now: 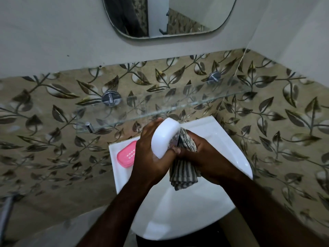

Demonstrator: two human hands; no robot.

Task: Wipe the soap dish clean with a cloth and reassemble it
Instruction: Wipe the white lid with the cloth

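Observation:
My left hand [151,157] grips the white oval soap dish base [165,136], held tilted on its edge over the sink. My right hand [197,152] holds a grey striped cloth [185,172] and presses it against the dish's inner side; the cloth's loose end hangs down below my hands. The inside of the white part is hidden from view. The pink slotted insert of the soap dish [126,156] lies on the sink's left rim, just left of my left wrist.
The white sink [222,193] sits below my hands against a leaf-patterned tiled wall. A glass shelf [160,107] on chrome pegs runs just above the hands. A mirror [169,16] hangs higher up. A metal rod [7,209] shows at the far left.

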